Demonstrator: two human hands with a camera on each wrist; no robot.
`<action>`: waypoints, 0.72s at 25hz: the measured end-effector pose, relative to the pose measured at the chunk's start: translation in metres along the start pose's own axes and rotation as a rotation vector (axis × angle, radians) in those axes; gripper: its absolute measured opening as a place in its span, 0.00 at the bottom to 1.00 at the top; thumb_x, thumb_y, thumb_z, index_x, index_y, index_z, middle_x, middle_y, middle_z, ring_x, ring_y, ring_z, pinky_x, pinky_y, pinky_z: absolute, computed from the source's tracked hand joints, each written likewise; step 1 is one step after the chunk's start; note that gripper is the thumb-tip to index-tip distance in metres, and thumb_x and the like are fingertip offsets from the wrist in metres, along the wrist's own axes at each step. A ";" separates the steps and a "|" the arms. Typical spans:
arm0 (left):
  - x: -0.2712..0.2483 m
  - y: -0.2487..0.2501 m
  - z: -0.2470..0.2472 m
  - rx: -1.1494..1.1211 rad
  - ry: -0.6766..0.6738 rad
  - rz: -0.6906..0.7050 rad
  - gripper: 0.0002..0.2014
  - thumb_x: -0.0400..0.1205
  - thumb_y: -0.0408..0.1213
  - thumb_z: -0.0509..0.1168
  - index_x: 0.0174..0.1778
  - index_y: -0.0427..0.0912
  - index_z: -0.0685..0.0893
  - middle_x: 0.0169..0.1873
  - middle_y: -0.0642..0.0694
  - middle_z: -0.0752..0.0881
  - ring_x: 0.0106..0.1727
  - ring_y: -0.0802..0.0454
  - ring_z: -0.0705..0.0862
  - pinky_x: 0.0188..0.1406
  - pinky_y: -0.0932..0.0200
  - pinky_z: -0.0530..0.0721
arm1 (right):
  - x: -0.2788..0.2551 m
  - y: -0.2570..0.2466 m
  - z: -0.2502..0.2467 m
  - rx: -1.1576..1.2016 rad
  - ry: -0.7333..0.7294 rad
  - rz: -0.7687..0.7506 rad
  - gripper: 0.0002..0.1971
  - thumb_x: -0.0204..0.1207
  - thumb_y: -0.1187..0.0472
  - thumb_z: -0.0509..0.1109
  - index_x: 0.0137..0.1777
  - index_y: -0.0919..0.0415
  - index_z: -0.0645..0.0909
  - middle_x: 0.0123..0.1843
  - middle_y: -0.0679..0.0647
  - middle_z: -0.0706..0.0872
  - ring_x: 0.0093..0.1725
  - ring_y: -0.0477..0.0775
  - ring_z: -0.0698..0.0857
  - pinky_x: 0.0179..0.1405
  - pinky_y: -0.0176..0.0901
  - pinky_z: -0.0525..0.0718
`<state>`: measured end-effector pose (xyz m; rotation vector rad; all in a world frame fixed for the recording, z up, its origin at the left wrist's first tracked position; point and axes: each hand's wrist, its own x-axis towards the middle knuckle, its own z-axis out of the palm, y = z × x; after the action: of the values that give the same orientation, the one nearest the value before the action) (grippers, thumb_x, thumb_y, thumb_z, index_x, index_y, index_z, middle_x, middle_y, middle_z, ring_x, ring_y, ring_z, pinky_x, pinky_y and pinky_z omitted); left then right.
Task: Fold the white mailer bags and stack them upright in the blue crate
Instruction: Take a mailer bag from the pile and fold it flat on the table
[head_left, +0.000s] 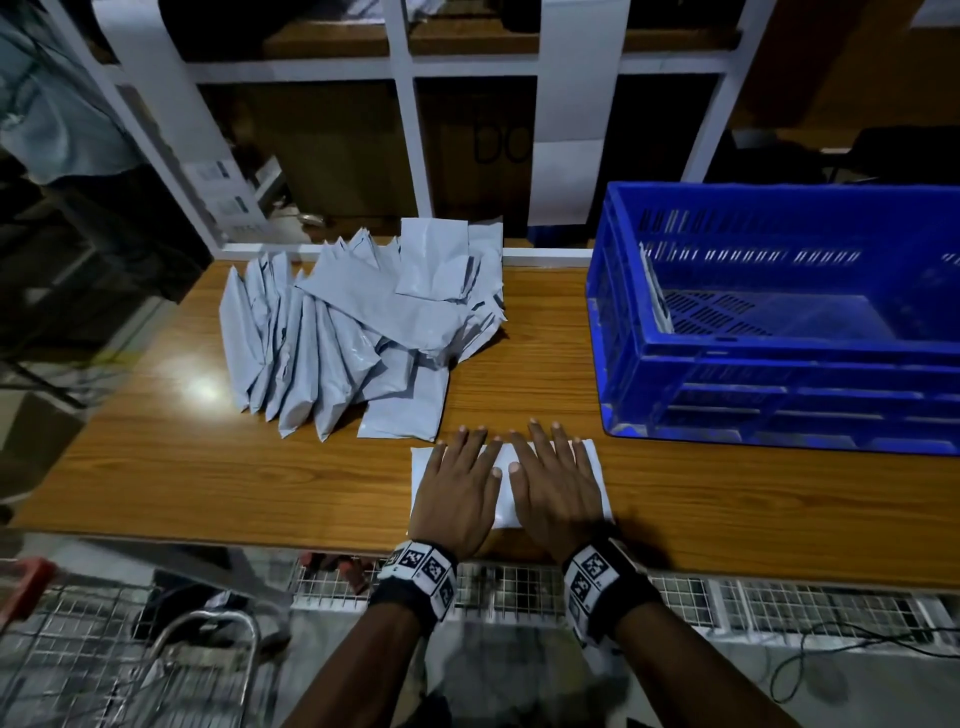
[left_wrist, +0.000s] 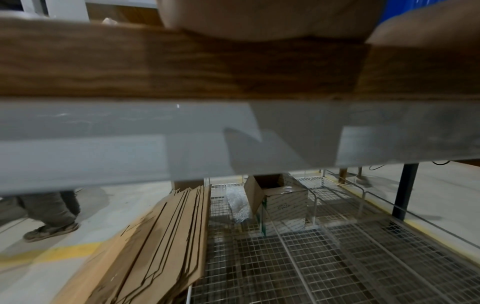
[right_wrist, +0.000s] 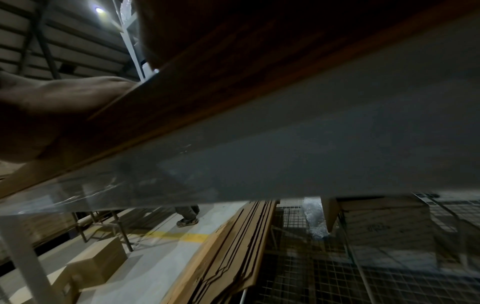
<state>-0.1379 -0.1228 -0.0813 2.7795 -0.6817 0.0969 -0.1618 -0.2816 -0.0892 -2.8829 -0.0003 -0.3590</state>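
A folded white mailer bag (head_left: 503, 501) lies flat near the front edge of the wooden table (head_left: 208, 483). My left hand (head_left: 457, 483) and my right hand (head_left: 556, 478) press on it side by side, palms down, fingers straight and spread. A loose pile of white mailer bags (head_left: 358, 332) lies behind and to the left. The blue crate (head_left: 779, 374) stands at the right, with one folded bag (head_left: 655, 291) upright against its left wall. Both wrist views look under the table edge; the bag is hidden there.
A white window frame (head_left: 410, 156) rises behind the table. Below the table's front edge are a wire mesh rack (left_wrist: 311, 267), flattened cardboard sheets (left_wrist: 161, 246) and a cardboard box (left_wrist: 283, 207). A person's sandalled foot (left_wrist: 52, 228) stands on the floor at the left.
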 end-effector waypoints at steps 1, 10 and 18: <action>0.000 0.000 0.000 0.006 -0.002 -0.004 0.27 0.91 0.48 0.43 0.84 0.46 0.70 0.83 0.44 0.71 0.85 0.42 0.64 0.85 0.41 0.60 | 0.000 0.000 0.000 -0.005 -0.020 0.012 0.27 0.87 0.47 0.47 0.80 0.49 0.74 0.83 0.54 0.72 0.83 0.61 0.68 0.83 0.62 0.61; 0.001 0.000 -0.008 0.094 -0.118 0.004 0.30 0.91 0.52 0.36 0.87 0.47 0.64 0.85 0.45 0.66 0.86 0.43 0.62 0.85 0.42 0.56 | -0.008 0.004 -0.007 -0.061 -0.083 0.123 0.31 0.86 0.43 0.44 0.83 0.53 0.70 0.84 0.55 0.69 0.84 0.63 0.67 0.82 0.68 0.62; -0.024 -0.019 -0.011 0.033 -0.088 -0.079 0.36 0.86 0.58 0.26 0.90 0.49 0.49 0.89 0.48 0.48 0.89 0.51 0.43 0.86 0.43 0.40 | -0.003 -0.014 -0.015 0.030 -0.067 0.002 0.30 0.87 0.45 0.44 0.84 0.54 0.69 0.85 0.58 0.69 0.85 0.63 0.63 0.84 0.66 0.56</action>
<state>-0.1506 -0.0923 -0.0786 2.8525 -0.5951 -0.0303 -0.1684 -0.2709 -0.0726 -2.8636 -0.0143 -0.2593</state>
